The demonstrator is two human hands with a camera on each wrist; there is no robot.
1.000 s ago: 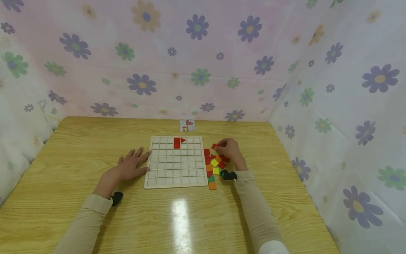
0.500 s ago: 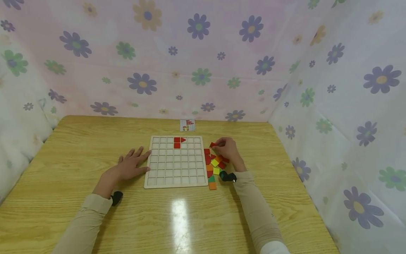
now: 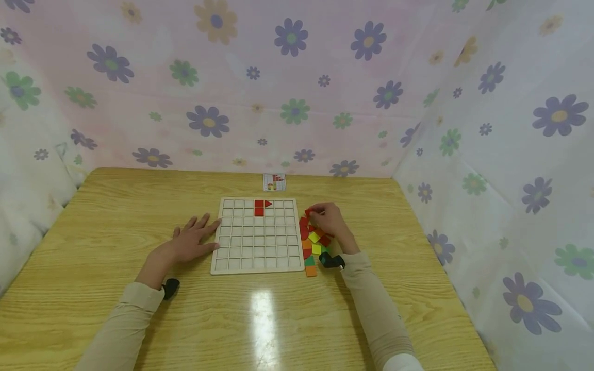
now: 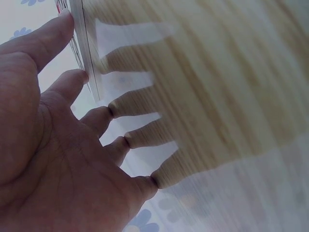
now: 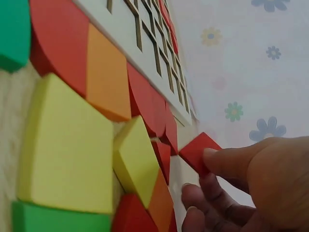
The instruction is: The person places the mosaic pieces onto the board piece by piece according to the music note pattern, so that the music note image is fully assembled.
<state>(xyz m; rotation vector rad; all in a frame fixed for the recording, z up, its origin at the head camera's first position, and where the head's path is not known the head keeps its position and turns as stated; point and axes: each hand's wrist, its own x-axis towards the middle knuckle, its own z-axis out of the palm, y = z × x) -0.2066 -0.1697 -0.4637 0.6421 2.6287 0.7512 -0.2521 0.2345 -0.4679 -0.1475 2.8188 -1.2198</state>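
Left hand (image 3: 192, 243): fingers spread apart, thumb and index touching left edge of grid board (image 3: 259, 240), likely steadying it. Right hand (image 3: 330, 217): thumb and fingers pinching red piece (image 5: 193, 151) just off board's right edge, near far corner; much of piece exposed, presumably for easy handling. Loose pieces (image 5: 72, 150) heaped along right edge, probably for short reach. Patterned card (image 3: 275, 182) beyond far edge, likely for viewing.

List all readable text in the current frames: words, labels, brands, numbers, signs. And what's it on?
No readable text in any view.
Pattern card behind the board: printed coloured shapes on a grid; any lettering is too small to read.
Right sleeve: one tiny mark, too small to make out.
Gridded board, red square tile in the right hand: no lettering visible.
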